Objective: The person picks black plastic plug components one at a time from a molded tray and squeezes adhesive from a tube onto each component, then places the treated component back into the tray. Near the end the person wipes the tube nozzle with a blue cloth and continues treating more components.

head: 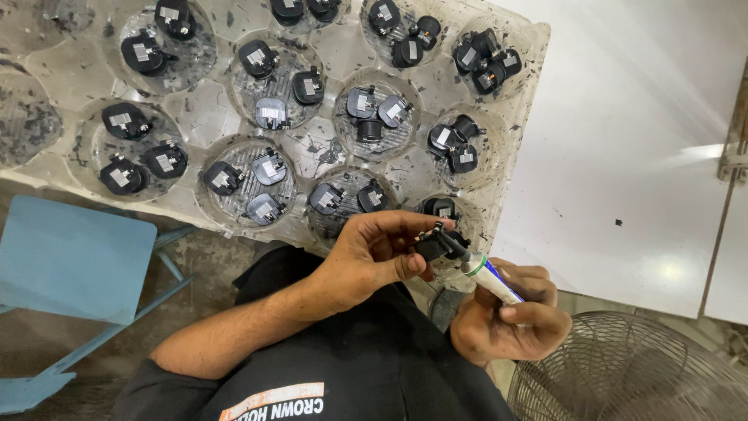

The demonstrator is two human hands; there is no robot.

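Observation:
My left hand grips a small black plastic part with metal tabs, just off the near edge of the tray. My right hand holds a white marker-like tube with a green band, its grey tip touching the black part. A clear plastic tray with round cups lies on the table beyond my hands. Each cup holds two or three similar black parts with small silver labels.
The tray rests on a white table that stretches to the right. A blue chair stands at the lower left on a concrete floor. A round wire fan guard sits at the lower right.

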